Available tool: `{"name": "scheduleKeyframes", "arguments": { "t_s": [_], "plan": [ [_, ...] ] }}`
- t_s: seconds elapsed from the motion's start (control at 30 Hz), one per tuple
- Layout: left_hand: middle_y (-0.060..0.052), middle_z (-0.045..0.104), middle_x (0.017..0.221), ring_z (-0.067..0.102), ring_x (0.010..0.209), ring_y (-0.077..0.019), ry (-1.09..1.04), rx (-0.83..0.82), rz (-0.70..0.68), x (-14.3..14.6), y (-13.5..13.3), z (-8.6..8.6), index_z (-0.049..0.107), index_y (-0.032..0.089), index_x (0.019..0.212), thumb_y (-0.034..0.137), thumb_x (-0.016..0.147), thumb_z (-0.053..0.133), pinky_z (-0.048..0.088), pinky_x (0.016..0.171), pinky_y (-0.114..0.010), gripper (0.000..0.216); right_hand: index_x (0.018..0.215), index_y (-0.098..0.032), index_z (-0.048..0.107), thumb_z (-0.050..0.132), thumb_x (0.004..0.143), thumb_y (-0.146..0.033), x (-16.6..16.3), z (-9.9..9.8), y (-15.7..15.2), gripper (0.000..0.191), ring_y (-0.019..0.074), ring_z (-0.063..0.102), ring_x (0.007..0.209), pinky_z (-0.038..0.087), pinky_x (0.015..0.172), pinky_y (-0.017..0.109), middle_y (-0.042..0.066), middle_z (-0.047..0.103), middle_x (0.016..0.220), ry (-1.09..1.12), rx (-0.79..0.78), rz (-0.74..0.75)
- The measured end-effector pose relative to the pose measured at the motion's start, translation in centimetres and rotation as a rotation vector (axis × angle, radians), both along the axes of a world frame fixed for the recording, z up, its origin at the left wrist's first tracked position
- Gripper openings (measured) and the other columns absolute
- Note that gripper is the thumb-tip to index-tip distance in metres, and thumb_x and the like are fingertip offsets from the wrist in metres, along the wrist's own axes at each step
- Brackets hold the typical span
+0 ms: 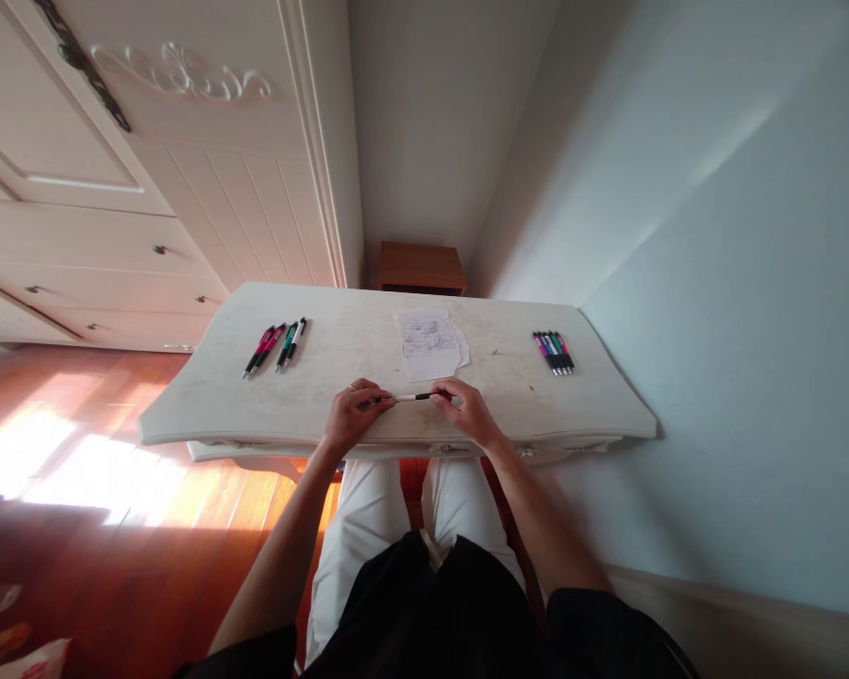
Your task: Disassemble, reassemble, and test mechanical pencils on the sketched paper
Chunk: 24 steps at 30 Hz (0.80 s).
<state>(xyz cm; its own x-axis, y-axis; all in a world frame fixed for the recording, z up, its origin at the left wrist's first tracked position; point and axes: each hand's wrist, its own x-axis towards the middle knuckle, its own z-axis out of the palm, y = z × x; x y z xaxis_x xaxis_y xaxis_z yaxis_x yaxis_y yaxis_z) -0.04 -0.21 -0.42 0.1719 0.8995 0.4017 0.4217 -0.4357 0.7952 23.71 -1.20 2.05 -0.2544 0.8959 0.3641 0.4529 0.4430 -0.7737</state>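
Note:
A white and black pen (406, 398) lies level between my two hands, just above the near part of the white table (340, 335). The fingers of my left hand (356, 407) pinch its left end. At its black right end, my right hand (463, 407) is closed on it with thumb and fingertips. Both tips of the pen are partly covered by my fingers. Right beyond my hands lies scribbled paper (428, 344), with a torn-looking piece under its right side.
Pink pens (264, 351) and green and white pens (292, 345) lie at the table's left. A row of several coloured pens (554, 354) lies at its right. A wall (736, 358) borders the right side; a white cabinet (255, 189) stands behind on the left.

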Motion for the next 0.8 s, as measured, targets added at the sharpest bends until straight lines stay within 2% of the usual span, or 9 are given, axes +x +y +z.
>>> {"name": "scheduleKeyframes", "arguments": {
  "t_s": [0.17, 0.33, 0.8],
  "plan": [
    [-0.003, 0.064, 0.081, 0.061, 0.073, -0.0137, -0.004, 0.030, 0.038, 0.06, -0.20, 0.04, 0.074, 0.023, 0.084, 0.034, 0.079, 0.068, 0.050, 0.068, -0.025, 0.014, 0.086, -0.018, 0.065, 0.057, 0.085, -0.033, -0.19, -0.55, -0.02, 0.017, 0.0154, 0.056, 0.070, 0.045, 0.065, 0.025, 0.004, 0.065, 0.080, 0.083, -0.110, -0.038],
    [-0.004, 0.064, 0.082, 0.062, 0.078, -0.0151, -0.008, 0.038, 0.016, 0.04, -0.25, 0.23, 0.074, 0.023, 0.084, 0.033, 0.079, 0.068, 0.051, 0.074, -0.028, 0.013, 0.082, -0.017, 0.065, 0.059, 0.083, -0.038, -0.24, -0.51, -0.08, 0.021, 0.0132, 0.051, 0.060, 0.040, 0.057, 0.024, 0.001, 0.060, 0.069, 0.153, -0.209, -0.032],
    [-0.004, 0.064, 0.086, 0.062, 0.080, -0.0158, -0.044, 0.063, 0.037, 0.09, -0.36, 0.52, 0.071, 0.021, 0.087, 0.031, 0.080, 0.067, 0.051, 0.078, -0.030, 0.013, 0.075, -0.018, 0.065, 0.061, 0.081, -0.042, -0.65, -0.25, -0.18, 0.025, 0.0120, 0.046, 0.055, 0.036, 0.052, 0.023, -0.001, 0.053, 0.060, 0.251, -0.333, -0.035]
  ]
}}
